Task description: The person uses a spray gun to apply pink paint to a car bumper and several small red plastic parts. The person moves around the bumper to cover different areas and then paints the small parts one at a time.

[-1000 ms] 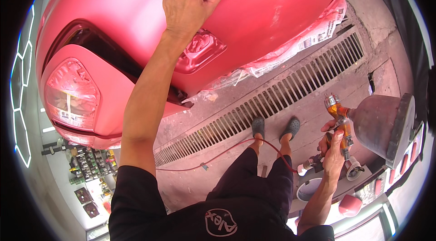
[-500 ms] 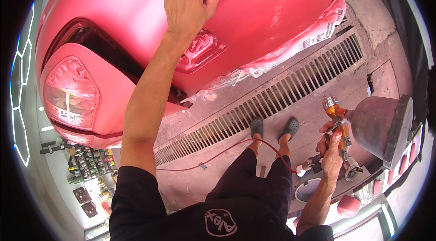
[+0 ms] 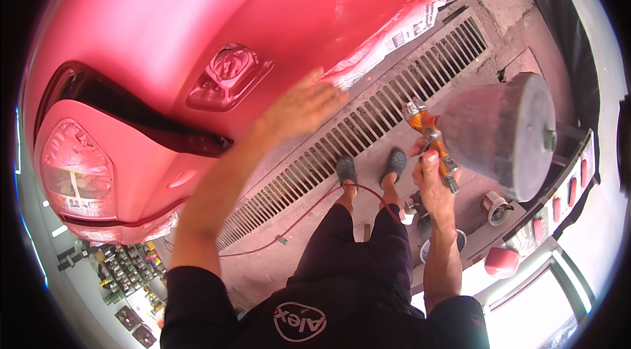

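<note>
In my right hand (image 3: 434, 185) is an orange spray gun (image 3: 432, 135) with a large, cloudy grey paint cup (image 3: 486, 132), gripped by its handle. The gun is raised above the floor at the right, apart from the car. My left hand (image 3: 305, 107) is blurred, its fingers stretched out and nothing seen in them. It hangs by the lower edge of a red-painted car body (image 3: 296, 14). Left of it, a recessed square pocket (image 3: 227, 89) holds crumpled, paint-covered masking. A tail light (image 3: 75, 171) at the far left is masked over.
Painted masking paper (image 3: 407, 30) skirts the car's lower edge. A slotted drain grate (image 3: 371, 129) crosses the floor. A red hose (image 3: 309, 212) curves past my legs. At the right, a low bench holds a small cup (image 3: 494, 209); a red domed piece (image 3: 503, 261) is nearby.
My left hand has come down off the painted panel toward me, its fingers opening out from a curl. The spray gun has moved left and up in the view, still in my right hand.
</note>
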### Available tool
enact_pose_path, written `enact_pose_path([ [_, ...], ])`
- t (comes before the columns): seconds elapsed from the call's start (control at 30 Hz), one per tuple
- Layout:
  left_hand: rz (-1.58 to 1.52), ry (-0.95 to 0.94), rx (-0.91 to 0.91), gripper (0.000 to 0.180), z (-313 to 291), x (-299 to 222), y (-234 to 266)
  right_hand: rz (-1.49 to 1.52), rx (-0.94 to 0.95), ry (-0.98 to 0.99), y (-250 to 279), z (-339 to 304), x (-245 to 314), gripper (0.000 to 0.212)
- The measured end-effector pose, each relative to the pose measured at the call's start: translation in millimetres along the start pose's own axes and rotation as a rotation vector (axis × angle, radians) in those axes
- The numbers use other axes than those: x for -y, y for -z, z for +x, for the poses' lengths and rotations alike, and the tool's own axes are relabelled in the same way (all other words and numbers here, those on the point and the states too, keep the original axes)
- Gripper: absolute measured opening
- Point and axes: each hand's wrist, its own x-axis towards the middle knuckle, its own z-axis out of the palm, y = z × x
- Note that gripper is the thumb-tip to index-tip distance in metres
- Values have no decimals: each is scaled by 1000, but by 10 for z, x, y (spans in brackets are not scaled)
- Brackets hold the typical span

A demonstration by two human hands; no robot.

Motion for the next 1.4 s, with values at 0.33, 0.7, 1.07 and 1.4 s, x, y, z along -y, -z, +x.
enact_pose_path([
  [0.33, -979, 655, 180, 17, -893, -3054, -759, -573, 58, 50, 431, 105, -1015, 56],
  [0.7, -996, 1155, 455, 39, -1590, -3277, -233, -526, 68, 273, 486, 769, -1256, 47],
  [1.07, -1004, 1267, 488, 36, -1846, -3689, -162, -84, -176, 210, 363, 1290, -756, 53],
  [1.4, -990, 1292, 427, 32, -1737, -3737, -156, -317, 232, 421, 95, 870, -1298, 38],
])
